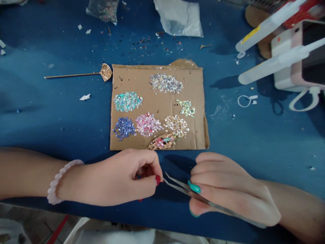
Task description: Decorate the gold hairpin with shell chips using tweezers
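Note:
My right hand grips metal tweezers, their bent tips pointing left and slightly apart. My left hand is closed in a pinch right at the tweezers' lower tip; whatever lies between thumb and finger is too small to make out. Just beyond the left hand, a gold-coloured ornament with pink and turquoise pieces lies on the front edge of a cardboard sheet. Small chips lie there in piles: blue, pink, cream, pale green, turquoise and silvery.
A gold-coloured stick with a fan-shaped head lies left of the cardboard. Plastic bags and scattered crumbs are behind it. At the right, two white tubes stick out beside a white device, near a small white ring.

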The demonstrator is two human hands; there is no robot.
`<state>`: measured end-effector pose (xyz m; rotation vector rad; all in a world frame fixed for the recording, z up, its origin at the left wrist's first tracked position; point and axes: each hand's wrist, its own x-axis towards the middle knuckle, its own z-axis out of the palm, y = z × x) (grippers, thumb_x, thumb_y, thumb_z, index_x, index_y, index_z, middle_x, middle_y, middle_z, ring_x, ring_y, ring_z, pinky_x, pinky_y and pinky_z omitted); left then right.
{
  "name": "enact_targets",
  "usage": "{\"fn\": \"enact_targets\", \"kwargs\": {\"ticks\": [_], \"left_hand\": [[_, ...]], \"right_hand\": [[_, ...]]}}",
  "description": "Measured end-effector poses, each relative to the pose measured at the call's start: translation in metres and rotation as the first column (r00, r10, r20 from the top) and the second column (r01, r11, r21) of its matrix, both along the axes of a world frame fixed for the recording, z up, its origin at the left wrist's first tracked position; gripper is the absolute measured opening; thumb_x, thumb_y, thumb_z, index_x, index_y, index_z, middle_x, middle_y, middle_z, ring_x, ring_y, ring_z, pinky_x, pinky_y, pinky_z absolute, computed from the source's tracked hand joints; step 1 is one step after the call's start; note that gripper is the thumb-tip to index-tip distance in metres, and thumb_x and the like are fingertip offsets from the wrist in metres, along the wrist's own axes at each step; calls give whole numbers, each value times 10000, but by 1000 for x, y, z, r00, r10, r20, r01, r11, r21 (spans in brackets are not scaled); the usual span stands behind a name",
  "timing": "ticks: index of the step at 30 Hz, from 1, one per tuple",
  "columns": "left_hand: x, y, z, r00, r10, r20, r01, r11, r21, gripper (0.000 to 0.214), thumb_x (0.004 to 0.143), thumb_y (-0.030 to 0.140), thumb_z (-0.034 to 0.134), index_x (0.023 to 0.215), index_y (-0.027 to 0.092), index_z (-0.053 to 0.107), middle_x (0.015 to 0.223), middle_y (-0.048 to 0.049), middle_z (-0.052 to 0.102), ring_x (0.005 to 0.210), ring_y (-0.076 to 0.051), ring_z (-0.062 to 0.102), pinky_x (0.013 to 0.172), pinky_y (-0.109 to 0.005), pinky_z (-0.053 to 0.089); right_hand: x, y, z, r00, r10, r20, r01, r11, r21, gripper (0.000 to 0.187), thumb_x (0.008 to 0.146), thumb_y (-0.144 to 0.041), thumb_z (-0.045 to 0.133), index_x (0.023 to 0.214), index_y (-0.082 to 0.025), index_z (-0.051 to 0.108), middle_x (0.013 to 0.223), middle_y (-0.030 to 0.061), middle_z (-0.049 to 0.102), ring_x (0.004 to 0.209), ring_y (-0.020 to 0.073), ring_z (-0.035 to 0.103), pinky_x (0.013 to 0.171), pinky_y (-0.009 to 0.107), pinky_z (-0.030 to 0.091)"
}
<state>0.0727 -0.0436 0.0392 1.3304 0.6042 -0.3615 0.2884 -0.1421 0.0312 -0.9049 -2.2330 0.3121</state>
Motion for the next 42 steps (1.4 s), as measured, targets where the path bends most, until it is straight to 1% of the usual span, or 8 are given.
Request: {"fn": "enact_targets", "kwargs": {"ticks": [4,9,16,20,27,32,39,42], "left_hand": [[1,1,2,1000,6,29,-6,1000,7,15,792,191,483,784,199,493,614,73,513,541,-66,486,466,-149,357],[1,1,4,999,-4,43,2,999,49,73,809,213,492,742,190,475,592,71,495,521,-62,461,457,-156,325],[1,0,1,997,13,81,-15,1000,23,114,827,204,511,725,191,461,582,83,458,515,-50,403,448,-132,319],[1,1,1,995,19,99,-22,999,33,95,803,174,509,721,190,463,579,87,449,515,-44,396,445,-119,317],[2,2,1,993,16,114,-16,1000,5,88,775,135,505,721,186,457,580,87,439,523,-44,396,450,-118,317],[2,1,1,992,15,124,-16,1000,4,87,767,119,505,721,181,465,591,86,436,528,-38,382,451,-105,310],[1,2,3,996,-18,83,17,1000,7,71,784,142,492,733,183,466,591,90,442,523,-39,380,442,-107,298],[2,3,2,998,-29,56,28,1000,14,74,806,164,489,740,189,468,574,91,463,509,-43,407,434,-112,312]], "right_hand": [[-1,1,1,1000,-4,6,4,1000,-5,195,866,-254,608,706,-154,564,610,9,662,573,105,630,563,264,528],[-3,2,1,999,10,-30,-11,1000,-8,195,823,-248,661,685,-148,565,590,0,648,551,105,615,548,262,522],[-1,1,1,998,30,-52,-33,998,-52,165,886,-234,580,748,-145,563,618,26,670,585,118,634,558,278,529],[-3,0,0,997,34,-66,-38,997,-65,149,880,-222,586,771,-127,549,612,39,667,579,125,634,556,283,525],[-5,3,-1,998,43,-54,-46,998,-50,141,895,-213,562,783,-131,535,602,36,666,570,121,629,553,279,522],[-2,1,0,998,40,-43,-43,997,-63,147,910,-239,541,808,-133,525,611,38,666,595,115,633,613,285,539],[1,0,-2,998,47,-45,-49,997,-60,150,890,-254,577,820,-134,520,628,40,668,608,119,635,598,284,538],[2,1,-2,998,54,-43,-57,997,-57,149,885,-253,584,826,-132,520,626,42,669,609,119,636,595,283,539]]}}
